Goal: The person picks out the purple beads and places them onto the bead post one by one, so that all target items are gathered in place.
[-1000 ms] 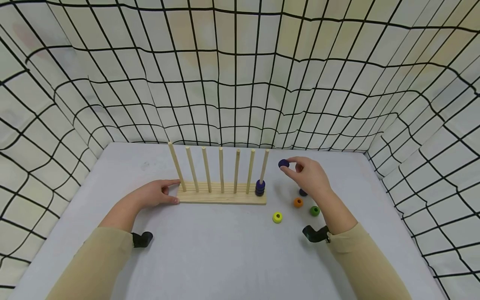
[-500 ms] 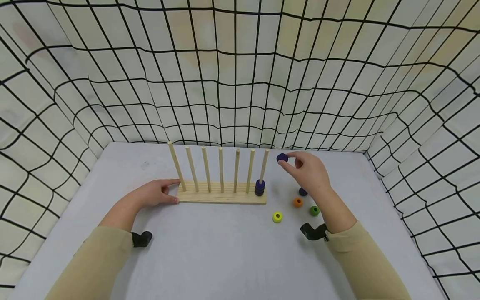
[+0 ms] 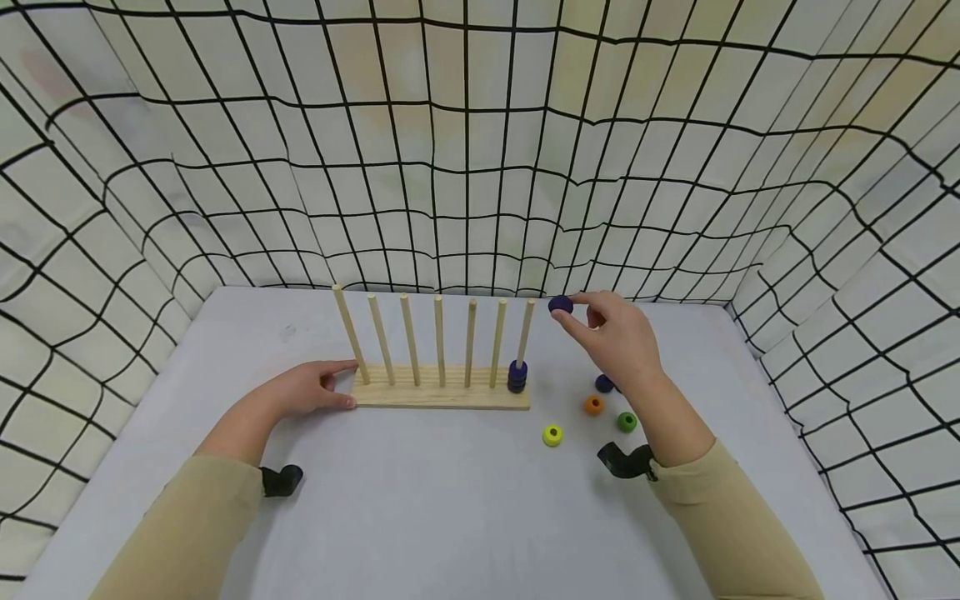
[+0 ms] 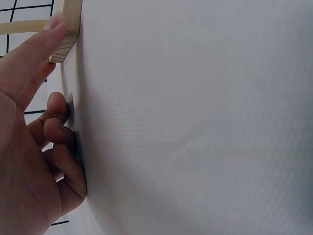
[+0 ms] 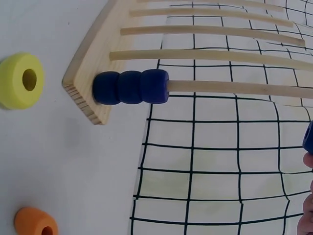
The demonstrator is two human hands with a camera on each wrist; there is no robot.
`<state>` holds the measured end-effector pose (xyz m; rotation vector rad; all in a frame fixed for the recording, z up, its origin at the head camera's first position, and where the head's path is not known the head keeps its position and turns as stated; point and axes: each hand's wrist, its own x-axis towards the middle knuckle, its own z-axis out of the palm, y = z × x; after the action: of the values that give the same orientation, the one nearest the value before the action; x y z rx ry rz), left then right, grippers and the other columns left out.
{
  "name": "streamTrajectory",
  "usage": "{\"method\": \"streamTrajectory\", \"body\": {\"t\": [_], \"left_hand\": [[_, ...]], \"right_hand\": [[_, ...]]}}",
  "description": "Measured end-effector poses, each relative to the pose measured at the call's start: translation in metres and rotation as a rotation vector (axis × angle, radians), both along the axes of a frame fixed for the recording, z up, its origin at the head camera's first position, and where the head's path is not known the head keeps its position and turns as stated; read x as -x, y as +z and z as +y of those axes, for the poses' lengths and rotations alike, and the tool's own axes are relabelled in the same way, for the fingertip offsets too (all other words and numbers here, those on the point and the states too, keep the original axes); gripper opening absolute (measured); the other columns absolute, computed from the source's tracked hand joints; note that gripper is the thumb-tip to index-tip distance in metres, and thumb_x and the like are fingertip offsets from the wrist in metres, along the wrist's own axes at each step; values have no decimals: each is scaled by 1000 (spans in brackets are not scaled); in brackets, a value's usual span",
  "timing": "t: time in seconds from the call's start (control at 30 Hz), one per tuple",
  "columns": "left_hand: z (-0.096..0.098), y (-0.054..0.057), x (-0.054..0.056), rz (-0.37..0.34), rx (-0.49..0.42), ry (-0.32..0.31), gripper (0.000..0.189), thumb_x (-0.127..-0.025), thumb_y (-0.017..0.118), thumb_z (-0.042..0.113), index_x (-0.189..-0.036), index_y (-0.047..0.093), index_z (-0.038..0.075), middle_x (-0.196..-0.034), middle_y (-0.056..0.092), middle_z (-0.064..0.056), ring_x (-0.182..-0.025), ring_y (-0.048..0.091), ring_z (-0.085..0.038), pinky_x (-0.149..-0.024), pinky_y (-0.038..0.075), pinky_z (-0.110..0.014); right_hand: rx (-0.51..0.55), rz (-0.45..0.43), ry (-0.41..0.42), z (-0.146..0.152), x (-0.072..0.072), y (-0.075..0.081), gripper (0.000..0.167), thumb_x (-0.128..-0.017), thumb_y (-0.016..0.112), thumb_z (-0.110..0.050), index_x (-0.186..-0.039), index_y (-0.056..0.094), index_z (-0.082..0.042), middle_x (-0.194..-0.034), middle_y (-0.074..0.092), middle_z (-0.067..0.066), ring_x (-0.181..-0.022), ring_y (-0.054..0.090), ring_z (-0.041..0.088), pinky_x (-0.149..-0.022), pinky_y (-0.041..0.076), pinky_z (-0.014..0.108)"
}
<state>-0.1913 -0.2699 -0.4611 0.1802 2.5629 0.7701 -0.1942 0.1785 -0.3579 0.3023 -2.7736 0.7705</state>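
Observation:
My right hand [image 3: 618,342] pinches a dark blue bead [image 3: 560,306] between thumb and forefinger, just right of the top of the rightmost peg [image 3: 527,329]. In the right wrist view the held bead is partly cut off at the right edge. Three dark blue beads [image 5: 130,87] are stacked at the foot of that peg. The wooden peg board [image 3: 431,400] carries a row of several upright pegs. At its left end my left hand [image 3: 300,392] grips the base, thumb in front and forefinger behind; the other fingers curl over the table in the left wrist view.
Loose beads lie right of the board: yellow [image 3: 552,435], orange [image 3: 594,405], green [image 3: 627,422] and dark blue [image 3: 603,383]. A black net [image 3: 465,167] encloses the back and sides of the white table [image 3: 420,508].
My right hand has lifted the bead and brought it slightly left, closer to the top of the rightmost peg. The left hand stays on the board's end.

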Motion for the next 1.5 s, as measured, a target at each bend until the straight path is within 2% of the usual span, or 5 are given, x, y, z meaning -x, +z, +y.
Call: {"method": "streamTrajectory", "body": {"t": [0.6,0.8,1.5], "left_hand": [[-1,-3,-2,2,-8,5,81,-84,79,40,-150,43,7,-80,44,-4,-71,41,-20,-64,33,-34],[-4,-4,-1,5,-4,3,82,-84,79,40,-150,43,8,-79,44,-4,-71,41,-20,-63,33,-34],[1,0,-3,6,-6,8,80,-85,78,39,-150,43,9,-80,44,-5,-71,41,-19,-63,33,-34]], "right_hand": [[20,76,64,-16,-12,21,46,-92,68,-46,-123,70,-12,-82,52,2,-77,47,19,-63,37,34],[32,88,73,-21,-13,24,44,-92,69,-44,-122,71,-11,-81,53,2,-76,47,19,-63,38,33],[65,63,97,-32,-8,21,42,-92,70,-42,-122,70,-13,-82,54,2,-77,48,19,-63,39,33]]}}
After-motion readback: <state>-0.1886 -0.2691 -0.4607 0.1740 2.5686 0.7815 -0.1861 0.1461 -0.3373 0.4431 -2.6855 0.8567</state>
